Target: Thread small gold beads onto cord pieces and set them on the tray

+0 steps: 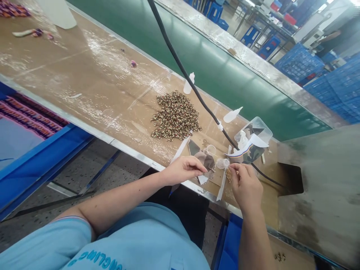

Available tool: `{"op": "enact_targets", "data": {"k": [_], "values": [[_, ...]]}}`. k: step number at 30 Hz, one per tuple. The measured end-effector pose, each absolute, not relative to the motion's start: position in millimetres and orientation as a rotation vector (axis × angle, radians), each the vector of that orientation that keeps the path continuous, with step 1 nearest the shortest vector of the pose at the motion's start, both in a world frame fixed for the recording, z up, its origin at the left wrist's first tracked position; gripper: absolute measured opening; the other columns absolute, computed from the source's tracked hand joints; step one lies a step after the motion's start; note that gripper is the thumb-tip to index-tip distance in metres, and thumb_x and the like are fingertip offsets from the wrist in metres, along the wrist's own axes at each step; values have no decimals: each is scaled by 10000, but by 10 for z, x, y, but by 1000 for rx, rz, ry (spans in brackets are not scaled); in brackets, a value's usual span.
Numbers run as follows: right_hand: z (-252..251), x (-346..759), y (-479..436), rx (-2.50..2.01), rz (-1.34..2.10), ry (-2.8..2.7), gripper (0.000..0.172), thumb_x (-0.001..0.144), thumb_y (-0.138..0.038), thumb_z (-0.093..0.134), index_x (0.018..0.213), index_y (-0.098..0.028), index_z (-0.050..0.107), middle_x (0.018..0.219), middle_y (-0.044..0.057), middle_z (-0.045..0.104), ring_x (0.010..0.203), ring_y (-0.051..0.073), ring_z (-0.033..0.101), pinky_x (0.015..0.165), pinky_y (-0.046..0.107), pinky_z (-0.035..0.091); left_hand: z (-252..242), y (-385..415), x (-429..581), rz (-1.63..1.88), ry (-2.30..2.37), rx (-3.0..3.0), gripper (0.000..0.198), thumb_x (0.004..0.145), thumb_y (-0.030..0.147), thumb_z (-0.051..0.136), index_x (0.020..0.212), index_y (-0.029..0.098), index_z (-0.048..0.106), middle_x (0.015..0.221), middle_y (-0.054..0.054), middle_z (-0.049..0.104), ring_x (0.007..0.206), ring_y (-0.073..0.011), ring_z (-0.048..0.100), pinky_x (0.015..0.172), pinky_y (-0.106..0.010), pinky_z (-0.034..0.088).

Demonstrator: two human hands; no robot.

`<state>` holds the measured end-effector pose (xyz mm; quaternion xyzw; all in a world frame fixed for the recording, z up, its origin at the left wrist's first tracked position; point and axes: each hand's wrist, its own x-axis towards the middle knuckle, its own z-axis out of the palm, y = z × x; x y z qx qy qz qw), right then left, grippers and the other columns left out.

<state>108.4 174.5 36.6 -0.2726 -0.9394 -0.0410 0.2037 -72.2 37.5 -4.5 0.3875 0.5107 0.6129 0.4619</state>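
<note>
My left hand (185, 170) is closed in a pinch over a grey-brown cloth (207, 160); whatever sits between its fingertips is too small to name. Close to a small clear cup (222, 163), my right hand (247, 187) is also pinched, its fingertips near some small gold beads (229, 175). I cannot make out what those fingers hold. A clear round lid or ring (211, 150) lies by the cloth. Beyond my left hand is a large heap of small gold-and-dark pieces (177, 116).
A white squeeze bottle (189, 84) stands behind the heap; another (233, 114) lies on its side. A clear plastic box (263, 129) holds cloth scraps. A black cable (180, 62) hangs across the bench. A green conveyor belt (239, 71) runs behind; a metal housing (323, 180) stands right.
</note>
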Motion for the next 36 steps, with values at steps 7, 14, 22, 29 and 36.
{"op": "enact_targets", "data": {"k": [7,14,22,29,36], "values": [[400,1043,1784,-663,-282,-2663,295,948,-336,415,816,-182,629,816,27,623,581,95,467,554,229,317,-57,387,-700,1530,1241,893,111,738,229,677,782,140,725,828,-58,699,800,-121,633,805,-246,510],[385,1019,1791,-602,-379,-2653,287,952,-322,424,822,-173,632,814,26,636,592,99,480,569,247,309,-88,391,-690,1507,1160,741,154,739,233,685,850,126,698,841,-48,679,760,-114,630,780,-267,515],[416,1007,1775,-546,-443,-2668,257,946,-283,435,832,-168,636,821,33,636,596,105,469,582,250,311,-112,411,-661,1587,1038,578,144,681,196,729,772,107,662,745,-21,659,721,-92,629,736,-226,517],[435,1006,1762,-552,-453,-2655,253,939,-283,453,819,-160,639,811,40,641,601,105,497,575,244,316,-58,396,-683,1554,999,507,186,680,235,744,803,109,682,718,-28,682,695,-103,636,761,-246,519],[426,1016,1665,-686,-20,-2506,187,912,-293,501,833,-173,620,814,27,613,597,93,509,580,222,379,-56,435,-655,1573,909,310,335,603,312,810,819,105,659,665,-15,679,642,-88,646,686,-213,514]]}}
